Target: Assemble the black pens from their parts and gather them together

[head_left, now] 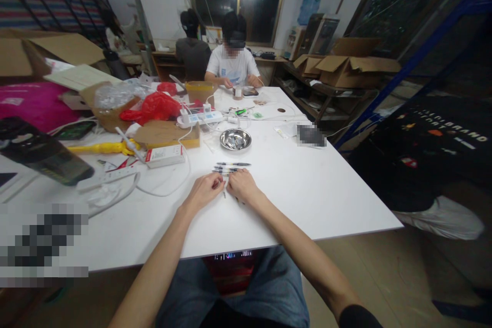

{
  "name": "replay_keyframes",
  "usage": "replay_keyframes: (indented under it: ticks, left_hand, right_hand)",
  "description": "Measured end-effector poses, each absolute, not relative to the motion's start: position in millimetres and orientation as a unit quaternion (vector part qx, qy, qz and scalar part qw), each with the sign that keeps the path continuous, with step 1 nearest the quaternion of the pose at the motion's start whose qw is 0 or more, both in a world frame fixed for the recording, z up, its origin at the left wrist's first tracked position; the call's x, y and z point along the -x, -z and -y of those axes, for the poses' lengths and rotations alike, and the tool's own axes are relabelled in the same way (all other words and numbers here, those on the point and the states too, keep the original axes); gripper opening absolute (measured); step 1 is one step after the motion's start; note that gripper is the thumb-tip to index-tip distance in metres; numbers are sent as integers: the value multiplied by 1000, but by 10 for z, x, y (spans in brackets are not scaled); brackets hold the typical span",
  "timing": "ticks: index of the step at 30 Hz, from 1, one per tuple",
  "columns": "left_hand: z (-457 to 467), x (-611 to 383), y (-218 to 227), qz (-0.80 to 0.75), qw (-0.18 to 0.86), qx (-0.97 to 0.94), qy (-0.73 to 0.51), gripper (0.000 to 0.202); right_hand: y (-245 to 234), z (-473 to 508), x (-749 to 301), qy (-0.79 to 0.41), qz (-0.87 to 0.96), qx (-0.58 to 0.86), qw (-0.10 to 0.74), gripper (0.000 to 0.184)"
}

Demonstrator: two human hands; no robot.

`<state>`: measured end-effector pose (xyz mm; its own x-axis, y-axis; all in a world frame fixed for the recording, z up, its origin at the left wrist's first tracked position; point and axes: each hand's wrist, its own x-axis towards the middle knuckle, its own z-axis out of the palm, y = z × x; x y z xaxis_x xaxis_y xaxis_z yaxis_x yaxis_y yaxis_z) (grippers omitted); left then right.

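Note:
Several black-and-clear pens (232, 164) lie side by side on the white table, just beyond my hands. My left hand (206, 187) rests on the table with its fingers curled into a pinch; whatever sits in them is too small to make out. Close beside it on the right, my right hand (243, 185) is closed, knuckles up, and hides what it holds, if anything. A small thin piece (225, 195) shows between the two hands. Past the pens stands a shiny round metal dish (236, 140).
A white power strip (200, 118) with plugs and cables lies beyond the dish. To the left are a white-and-red box (164, 156), a yellow tool (103, 148), red plastic bags (159, 106) and a dark bottle (42, 151). Another person (233, 64) sits at the far end.

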<state>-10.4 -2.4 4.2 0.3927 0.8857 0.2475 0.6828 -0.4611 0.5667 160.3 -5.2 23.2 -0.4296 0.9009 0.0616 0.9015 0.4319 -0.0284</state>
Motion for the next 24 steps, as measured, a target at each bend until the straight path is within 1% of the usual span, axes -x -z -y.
replay_keyframes:
  ticks: [2, 4, 6, 10, 13, 17, 21, 24]
  left_hand:
    - [44, 91, -63, -477, 200, -811, -274, 11]
    - [67, 72, -89, -466, 215, -809, -286, 12]
    - [89, 50, -115, -460, 226, -807, -293, 14]
    - [106, 7, -134, -459, 221, -811, -286, 19]
    - [94, -12, -102, -455, 216, -816, -282, 21]
    - [75, -13, -55, -450, 189, -823, -291, 22]
    - [80, -7, -72, -433, 171, -833, -300, 25]
    - [90, -2, -98, -417, 172, -842, -296, 26]
  right_hand:
    - [-220, 41, -1633, -9, 835, 546, 59, 20]
    - [-193, 21, -1688, -44, 817, 564, 109, 17]
    - [-158, -12, -1752, -106, 790, 572, 195, 14]
    - [-85, -88, -1837, -251, 681, 553, 409, 14]
    - [-52, -119, -1854, -325, 592, 530, 513, 15]
    - [-64, -123, -1861, -395, 495, 511, 581, 16]
    - [-105, -111, -1870, -469, 419, 489, 605, 15]
    - [-122, -107, -1876, -479, 390, 472, 629, 17]
